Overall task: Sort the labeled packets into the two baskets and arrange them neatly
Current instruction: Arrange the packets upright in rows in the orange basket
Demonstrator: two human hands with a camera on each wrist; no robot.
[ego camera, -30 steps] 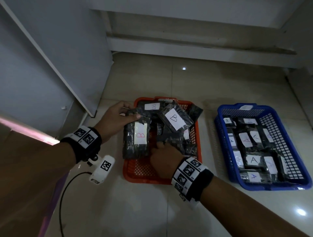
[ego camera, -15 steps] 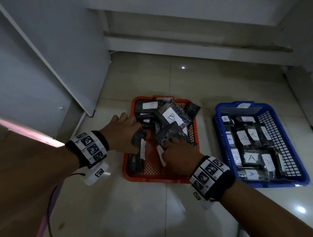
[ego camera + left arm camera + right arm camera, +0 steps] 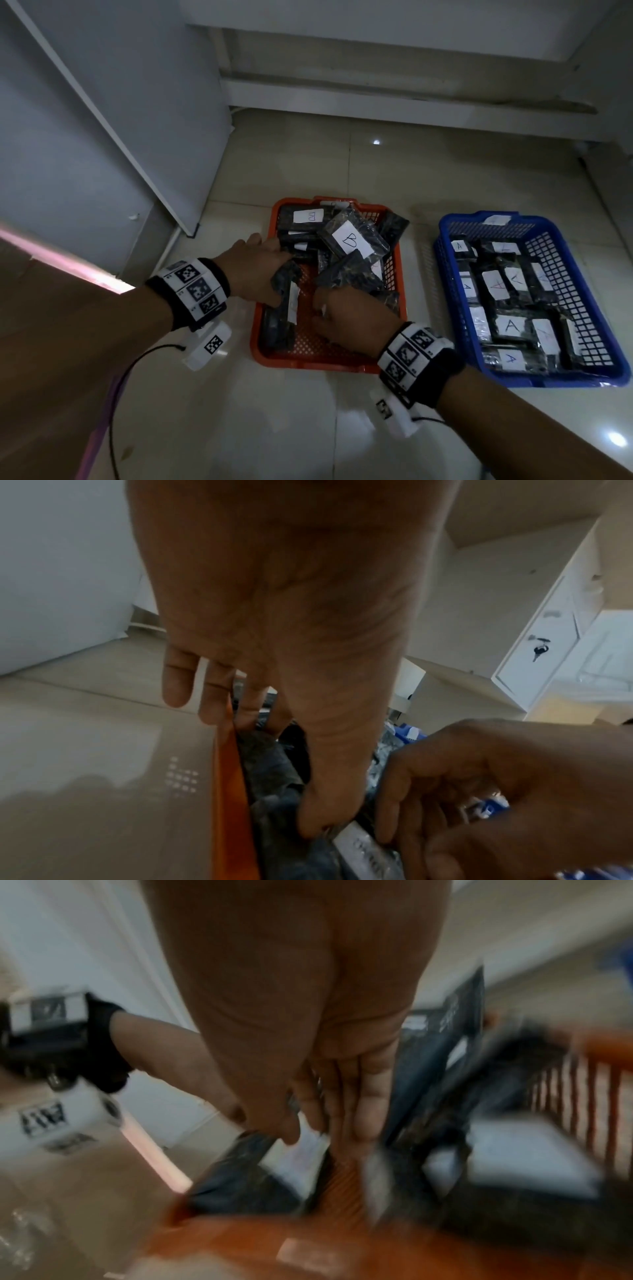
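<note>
The orange basket (image 3: 308, 361) holds dark packets with white B labels (image 3: 352, 240) in a loose pile at its far end. One B packet (image 3: 286, 308) stands on edge along the left wall. My left hand (image 3: 263, 270) holds its top, thumb (image 3: 322, 818) inside and fingers (image 3: 215, 696) over the rim (image 3: 226, 791). My right hand (image 3: 346, 315) is inside the basket beside it. Its straight fingers (image 3: 363, 1110) lie against the leaning pile. The blue basket (image 3: 548, 380) on the right holds rows of A packets (image 3: 510, 325).
Both baskets sit on a glossy tiled floor (image 3: 274, 428). A grey panel (image 3: 120, 120) rises on the left and a wall ledge (image 3: 376, 99) runs behind. A thin cable (image 3: 144, 356) trails from my left wrist. A white cupboard (image 3: 541, 650) stands further off.
My left hand lowered the B packet from above the pile and stood it on edge against the basket's left wall. My right hand shifted slightly right within the basket.
</note>
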